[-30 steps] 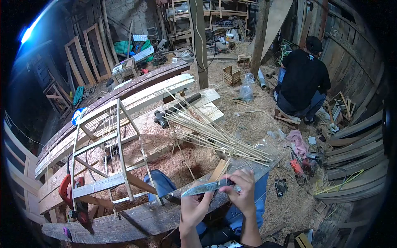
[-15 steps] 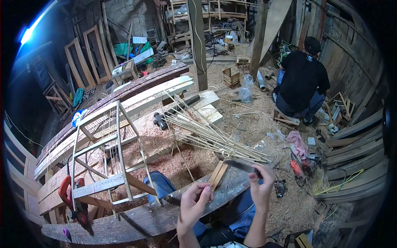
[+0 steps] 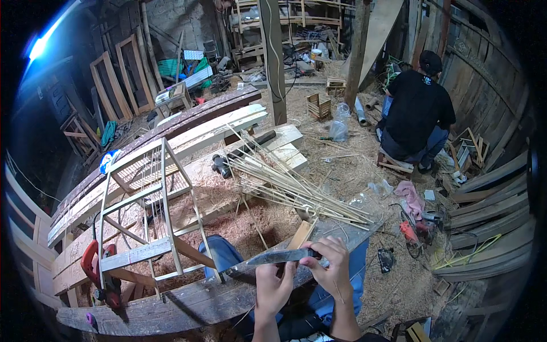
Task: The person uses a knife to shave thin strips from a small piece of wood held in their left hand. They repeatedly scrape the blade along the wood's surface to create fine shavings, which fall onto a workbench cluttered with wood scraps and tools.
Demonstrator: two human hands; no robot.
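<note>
In my right hand [image 3: 333, 262] is a knife [image 3: 279, 257], its dark wide blade pointing left across the top of my left hand. My left hand [image 3: 275, 288] is closed just below the blade, fingertips close to its edge. Whatever those fingers pinch is hidden behind the blade and hand. A small light wooden block [image 3: 300, 234] lies beyond the knife at the bench edge. Past it spreads a loose bundle of thin wooden sticks [image 3: 285, 183]. The worn bench plank [image 3: 188, 313] runs under my hands, above my knees.
A slatted wooden frame [image 3: 165, 199] stands at left beside a red power tool [image 3: 90, 262]. A hammer [image 3: 221, 165] rests on the boards behind. At right, a person in black [image 3: 419, 108] crouches facing away. A pink cloth [image 3: 409, 196] and a red tool [image 3: 407, 231] lie on the shavings-covered floor.
My right hand has come left and down, and the knife now lies across above my left hand. My left hand has moved slightly lower.
</note>
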